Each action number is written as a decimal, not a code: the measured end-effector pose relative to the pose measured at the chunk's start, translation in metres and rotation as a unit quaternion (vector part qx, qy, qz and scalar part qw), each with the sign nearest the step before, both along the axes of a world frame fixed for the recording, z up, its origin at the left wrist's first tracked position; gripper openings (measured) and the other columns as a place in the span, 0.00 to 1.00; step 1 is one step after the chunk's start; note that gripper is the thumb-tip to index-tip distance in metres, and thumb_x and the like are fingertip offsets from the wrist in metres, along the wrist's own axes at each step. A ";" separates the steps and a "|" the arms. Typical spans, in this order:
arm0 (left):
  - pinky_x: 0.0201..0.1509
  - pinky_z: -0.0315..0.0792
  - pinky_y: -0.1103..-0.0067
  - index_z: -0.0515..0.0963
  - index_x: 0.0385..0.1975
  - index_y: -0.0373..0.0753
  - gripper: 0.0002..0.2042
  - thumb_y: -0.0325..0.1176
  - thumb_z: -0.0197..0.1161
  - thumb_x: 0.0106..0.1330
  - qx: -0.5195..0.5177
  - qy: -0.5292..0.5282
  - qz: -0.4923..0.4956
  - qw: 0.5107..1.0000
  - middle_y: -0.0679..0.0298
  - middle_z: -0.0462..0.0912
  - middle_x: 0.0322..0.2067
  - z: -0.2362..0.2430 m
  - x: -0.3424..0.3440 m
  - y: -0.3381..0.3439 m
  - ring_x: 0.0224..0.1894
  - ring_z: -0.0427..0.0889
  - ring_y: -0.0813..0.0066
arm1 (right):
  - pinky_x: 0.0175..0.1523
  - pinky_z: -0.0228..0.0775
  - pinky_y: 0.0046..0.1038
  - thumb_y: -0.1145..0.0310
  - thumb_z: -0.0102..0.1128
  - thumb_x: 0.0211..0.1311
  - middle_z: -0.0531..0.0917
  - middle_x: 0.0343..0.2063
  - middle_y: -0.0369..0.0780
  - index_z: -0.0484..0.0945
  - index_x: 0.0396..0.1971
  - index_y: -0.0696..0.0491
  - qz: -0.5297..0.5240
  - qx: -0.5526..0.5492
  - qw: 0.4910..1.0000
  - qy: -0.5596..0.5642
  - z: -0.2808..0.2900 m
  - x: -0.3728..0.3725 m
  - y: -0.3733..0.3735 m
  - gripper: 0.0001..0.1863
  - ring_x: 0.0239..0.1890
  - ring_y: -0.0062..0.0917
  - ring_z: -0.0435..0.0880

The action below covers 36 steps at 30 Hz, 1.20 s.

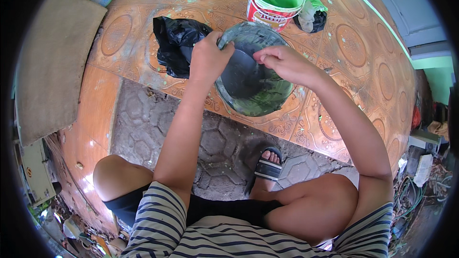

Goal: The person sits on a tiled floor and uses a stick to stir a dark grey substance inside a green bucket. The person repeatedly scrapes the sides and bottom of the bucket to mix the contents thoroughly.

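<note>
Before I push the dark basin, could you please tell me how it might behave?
The dark basin may swivel if pushed at one side, being round. Its smeared inner wall could feel slippery if wet. It is probably stiff: its rim looks round under the left hand.

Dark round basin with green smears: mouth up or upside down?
Mouth up: the dark, green-smeared round basin shows its inside from above, and the left hand grips its rim. Exact tilt: cannot tell.

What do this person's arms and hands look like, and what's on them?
The left hand and right hand are bare, with no gloves showing. The forearms are bare too. The short sleeves are pale with dark stripes.
</note>
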State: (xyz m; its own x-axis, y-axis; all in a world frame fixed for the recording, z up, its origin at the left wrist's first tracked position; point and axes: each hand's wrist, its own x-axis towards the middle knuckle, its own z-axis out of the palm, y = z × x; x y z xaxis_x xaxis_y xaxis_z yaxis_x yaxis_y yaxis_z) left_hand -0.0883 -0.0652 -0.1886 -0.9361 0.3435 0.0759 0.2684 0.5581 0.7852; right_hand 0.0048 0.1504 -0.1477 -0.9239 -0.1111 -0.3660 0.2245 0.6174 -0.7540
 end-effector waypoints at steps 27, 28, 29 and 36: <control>0.53 0.81 0.65 0.85 0.52 0.34 0.21 0.40 0.71 0.63 0.048 -0.015 -0.042 0.998 0.45 0.89 0.40 -0.003 -0.010 -0.011 0.44 0.90 0.50 | 0.52 0.78 0.44 0.59 0.63 0.73 0.84 0.46 0.48 0.78 0.48 0.54 -0.002 0.326 0.944 -0.052 -0.001 0.107 0.020 0.15 0.45 0.45 0.86; 0.51 0.80 0.67 0.85 0.52 0.33 0.21 0.41 0.71 0.63 0.050 -0.004 -0.042 0.998 0.46 0.89 0.39 -0.007 -0.011 -0.010 0.42 0.90 0.53 | 0.51 0.78 0.45 0.60 0.62 0.73 0.85 0.44 0.48 0.78 0.47 0.55 -0.019 0.321 0.944 -0.070 -0.002 0.106 0.020 0.14 0.44 0.45 0.86; 0.50 0.80 0.69 0.84 0.52 0.32 0.22 0.42 0.71 0.64 0.053 0.008 -0.041 0.998 0.47 0.89 0.39 -0.011 -0.012 -0.010 0.41 0.90 0.56 | 0.50 0.78 0.45 0.61 0.61 0.74 0.85 0.43 0.48 0.77 0.47 0.55 -0.024 0.308 0.950 -0.052 -0.001 0.107 0.020 0.13 0.43 0.46 0.87; 0.55 0.81 0.64 0.85 0.52 0.32 0.23 0.41 0.72 0.61 0.047 -0.021 -0.041 0.998 0.41 0.89 0.41 -0.004 -0.013 -0.005 0.47 0.89 0.47 | 0.41 0.80 0.47 0.67 0.57 0.75 0.83 0.39 0.48 0.74 0.49 0.56 -0.005 0.437 0.896 0.080 0.005 0.098 0.008 0.10 0.38 0.46 0.88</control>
State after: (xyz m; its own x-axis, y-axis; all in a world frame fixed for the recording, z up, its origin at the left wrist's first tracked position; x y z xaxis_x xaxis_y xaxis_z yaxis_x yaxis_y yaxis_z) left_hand -0.1017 -0.0705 -0.1931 -0.9081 0.4123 0.0731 0.2764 0.4593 0.8442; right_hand 0.1029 0.1581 -0.1430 -0.9720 0.1608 -0.1716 0.1643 0.9864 -0.0066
